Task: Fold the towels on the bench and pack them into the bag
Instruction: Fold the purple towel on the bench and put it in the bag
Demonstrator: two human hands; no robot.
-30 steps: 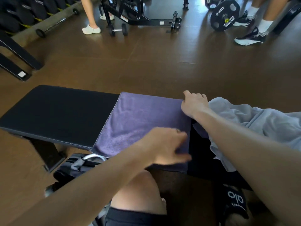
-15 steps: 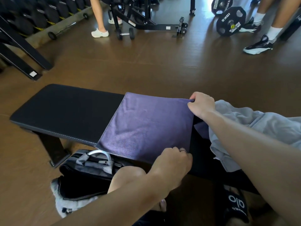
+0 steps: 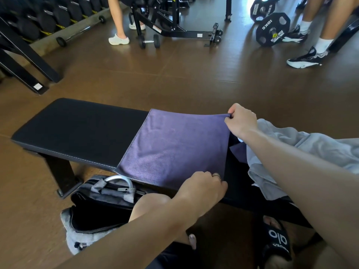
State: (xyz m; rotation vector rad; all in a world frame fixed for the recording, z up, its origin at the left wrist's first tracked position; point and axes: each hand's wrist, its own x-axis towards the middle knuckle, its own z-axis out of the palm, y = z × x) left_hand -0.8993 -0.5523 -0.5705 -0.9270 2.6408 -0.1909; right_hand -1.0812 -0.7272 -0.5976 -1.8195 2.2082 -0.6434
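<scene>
Brown gym floor [image 3: 174, 82]. Rack of black dumbbells [image 3: 44, 18] at far left, barbell [image 3: 77, 33] lying before it. Small dumbbell [image 3: 148, 41] beside black machine frame [image 3: 180, 26]. Two 10KG weight plates [image 3: 273, 29] far right, near black sneaker [image 3: 305, 59]. White clog [image 3: 118, 40] near the frame.

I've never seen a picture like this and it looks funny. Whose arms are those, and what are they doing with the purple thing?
The camera sits on a person's head, looking down, so you see their own arms. In front is a black gym bench. A purple towel lies spread on it. The right hand pinches the towel's far corner, and the left hand grips its near edge, ready to fold it. A crumpled grey towel waits on the right. An open bag sits on the floor below. Other people's legs show behind.
</scene>
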